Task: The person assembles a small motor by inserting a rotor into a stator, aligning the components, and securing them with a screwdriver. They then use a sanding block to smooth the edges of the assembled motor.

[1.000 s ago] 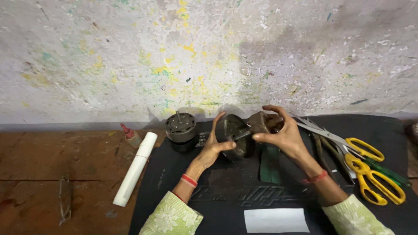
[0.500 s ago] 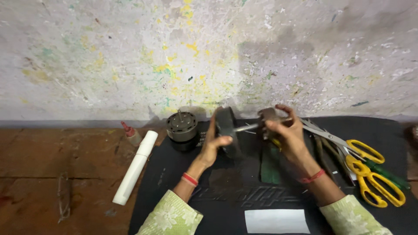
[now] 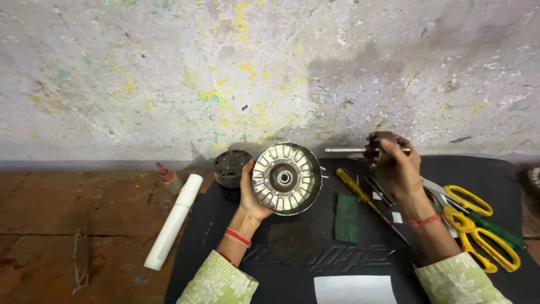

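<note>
So right now I've got my left hand (image 3: 251,194) clamped on the rim of a round metal motor housing (image 3: 286,178), tipped up so its ribbed open face and centre bearing hole point straight at me, probably to get a look inside. My right hand (image 3: 398,163) is closed around the rotor (image 3: 376,150), well apart from the housing, with its steel shaft (image 3: 344,150) sticking out sideways toward my left hand. Everything sits over a black mat (image 3: 292,262) on the table. Just behind my left hand there's a small dark motor part (image 3: 230,166); further out on that side, a white tube (image 3: 173,220). Between my hands lie a yellow-handled screwdriver (image 3: 360,194) and a green pad (image 3: 347,218). Yellow scissors (image 3: 475,222) are just outside my right wrist, easy to grab.
</note>
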